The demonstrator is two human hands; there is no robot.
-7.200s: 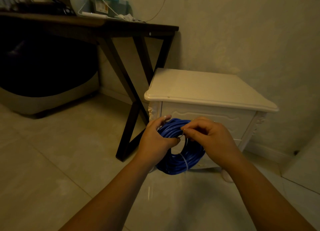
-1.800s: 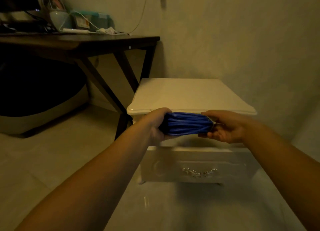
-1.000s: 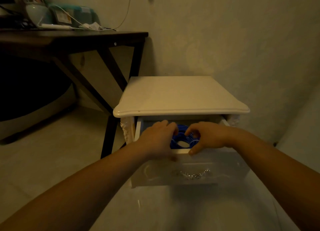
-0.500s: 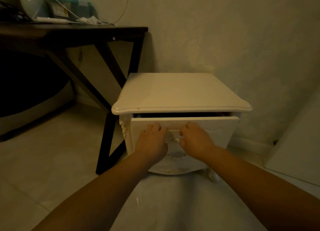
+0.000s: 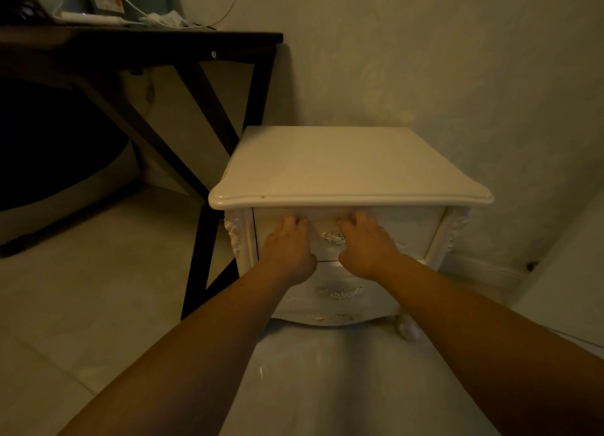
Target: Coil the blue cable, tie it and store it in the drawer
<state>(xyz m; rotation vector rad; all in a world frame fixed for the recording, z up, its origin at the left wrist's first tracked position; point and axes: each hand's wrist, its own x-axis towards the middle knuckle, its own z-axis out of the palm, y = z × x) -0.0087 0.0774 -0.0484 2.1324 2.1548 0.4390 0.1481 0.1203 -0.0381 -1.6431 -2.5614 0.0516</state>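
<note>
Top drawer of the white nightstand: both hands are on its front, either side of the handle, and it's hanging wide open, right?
Not wide open: the head view shows the top drawer pushed into the nightstand, no gap visible. The rest holds: the left hand and right hand are on its front, either side of the handle.

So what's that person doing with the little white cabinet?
A person presses the left hand and the right hand against the front of the top drawer of the white bedside cabinet, one on each side of its shiny handle. The drawer looks closed, flush with the frame. The blue cable is not in sight.
</note>
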